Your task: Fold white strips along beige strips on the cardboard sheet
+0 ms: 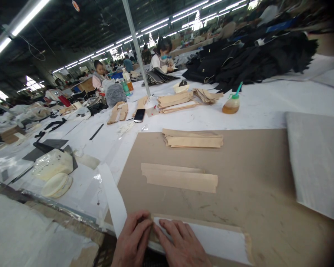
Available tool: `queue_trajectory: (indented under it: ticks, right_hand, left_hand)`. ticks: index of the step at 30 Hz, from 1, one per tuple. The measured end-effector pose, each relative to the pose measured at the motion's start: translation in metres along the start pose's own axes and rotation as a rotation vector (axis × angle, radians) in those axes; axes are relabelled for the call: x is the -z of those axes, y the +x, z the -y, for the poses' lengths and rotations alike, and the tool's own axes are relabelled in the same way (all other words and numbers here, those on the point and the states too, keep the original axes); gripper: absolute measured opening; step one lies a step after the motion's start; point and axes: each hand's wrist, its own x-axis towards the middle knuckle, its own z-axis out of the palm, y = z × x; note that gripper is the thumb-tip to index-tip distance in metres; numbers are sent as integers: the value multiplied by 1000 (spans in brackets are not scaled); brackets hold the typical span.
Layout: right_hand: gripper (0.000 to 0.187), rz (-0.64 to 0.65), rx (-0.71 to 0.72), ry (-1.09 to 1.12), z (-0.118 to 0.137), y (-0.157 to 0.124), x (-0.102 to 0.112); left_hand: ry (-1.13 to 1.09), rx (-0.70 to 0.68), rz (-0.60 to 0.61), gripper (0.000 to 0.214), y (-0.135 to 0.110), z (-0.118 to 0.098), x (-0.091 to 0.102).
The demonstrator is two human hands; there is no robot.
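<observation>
Close to the table's front edge lies a long white strip on top of a tan strip whose rim shows around it. My left hand is at the left end, its thumb and fingers pinched on the end of the tan strip. Flat on the white strip rests my right hand, fingers stretched out, its thumb near the left hand's fingertips. Farther up the brown board are a few overlapping tan strips and a stack of tan strips.
A grey-white sheet covers the board's right side. Behind it stand a glue bottle, a phone and a black fabric pile. At left are a plastic-wrapped tub and a round lid. Co-workers sit farther back.
</observation>
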Motion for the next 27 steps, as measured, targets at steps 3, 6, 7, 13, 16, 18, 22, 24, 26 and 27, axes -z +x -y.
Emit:
queue_trajectory:
  ticks: [3,6,7,13,16,18,22,24,26,27]
  right_hand:
    - [27,-20,-6,13,-1,1,0]
    - [29,-34,-7,32,0,2,0]
    - [30,-40,-9,36,0,2,0]
    - [31,-55,-16,44,1,2,1]
    - [29,-39,-10,45,0,2,2]
    - [28,-32,-5,53,0,2,3]
    - [27,-30,-23,66,1,2,3]
    - [27,-21,-33,73,1,1,2]
    - [28,-21,-38,87,1,1,1]
    - [29,-21,-42,99,1,0,1]
  left_hand:
    - [18,-17,32,23,-2,2,-1]
    - [50,-70,44,27,-1,2,-2]
    - [62,-99,44,29,-1,1,-2]
    - [25,-111,80,30,4,-5,3]
    - [-49,73,84,17,8,-5,7]
    - [-59,142,77,14,10,-4,6]
    - [-44,90,79,16,12,-2,0]
    - [-23,28,104,20,13,-4,0]
    - [2,-71,140,28,12,-7,2]
    - [7,-126,157,32,11,-8,3]
